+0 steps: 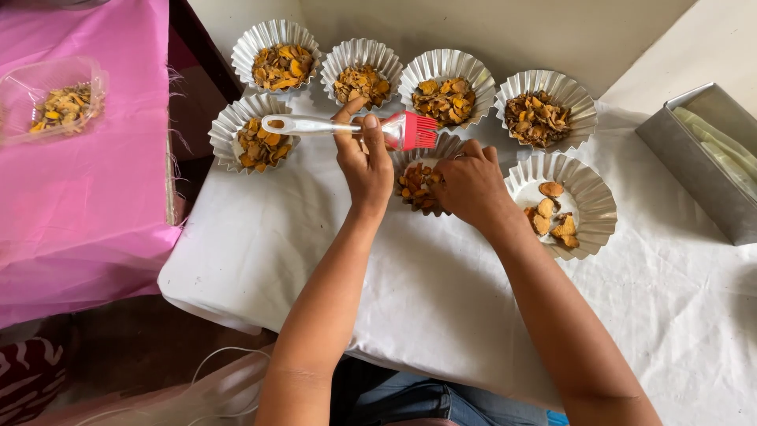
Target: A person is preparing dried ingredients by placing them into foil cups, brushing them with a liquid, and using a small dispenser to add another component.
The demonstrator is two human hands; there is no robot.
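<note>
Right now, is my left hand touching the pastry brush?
Touching. The head view shows the left hand gripping the pastry brush by its white handle, thumb and fingers wrapped over it, red bristles pointing right.

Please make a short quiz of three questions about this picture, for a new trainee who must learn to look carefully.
1. True or false: the left hand holds a brush with red bristles.
2. How many fluted foil cups hold dried orange pieces on the white cloth? A) five B) seven C) nine
3. Fill in: the right hand rests on the cup in the ______ of the front row.

Key
1. True. The fingers wrap the white handle, bristles pointing right.
2. B. Four cups stand in the back row, three in front.
3. Middle. The hand covers part of its rim.
</note>
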